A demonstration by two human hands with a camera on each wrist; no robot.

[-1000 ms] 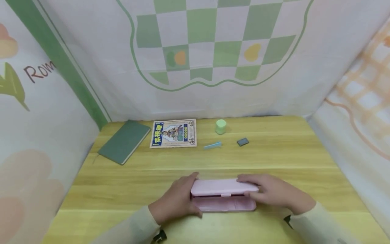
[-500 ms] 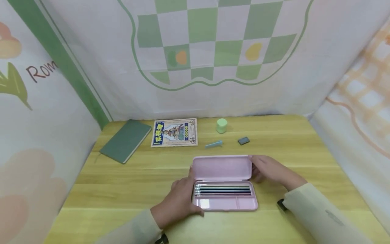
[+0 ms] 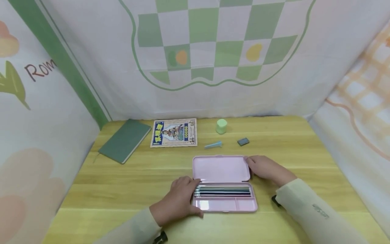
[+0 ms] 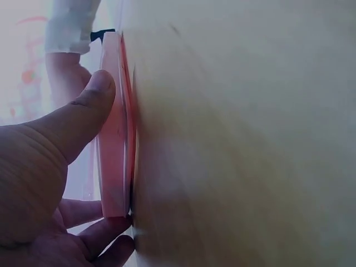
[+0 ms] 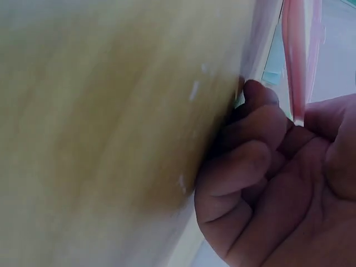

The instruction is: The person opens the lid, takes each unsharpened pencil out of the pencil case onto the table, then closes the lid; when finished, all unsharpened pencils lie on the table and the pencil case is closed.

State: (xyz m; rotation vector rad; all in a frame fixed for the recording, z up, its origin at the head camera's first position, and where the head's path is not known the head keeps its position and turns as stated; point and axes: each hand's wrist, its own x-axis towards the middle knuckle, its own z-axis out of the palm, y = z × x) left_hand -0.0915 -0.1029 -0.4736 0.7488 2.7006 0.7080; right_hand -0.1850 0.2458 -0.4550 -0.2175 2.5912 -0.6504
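Observation:
A pink pencil case (image 3: 216,205) lies opened on the wooden table, its lid (image 3: 220,168) folded back toward the far side. Several pencils (image 3: 223,191) lie side by side in the rear compartment; the two front compartments hold nothing. My left hand (image 3: 179,200) grips the case's left end, thumb along its front side and fingers round the end, as the left wrist view also shows. At the lid's right edge, my right hand (image 3: 268,168) pinches the lid, with the thumb on its inner face. In the right wrist view the other fingers (image 5: 239,167) curl under, close over the table.
Behind the case lie a light blue tool-like item (image 3: 213,145) and a small dark grey block (image 3: 243,141). A pale green round object (image 3: 221,126) stands farther back. A comic-style booklet (image 3: 174,133) and a dark green notebook (image 3: 125,141) lie at the back left.
The lid has swung from half raised to fully back, uncovering the pencils. My right hand moved away from me with it, then slightly left. The left hand stays at the case's left end.

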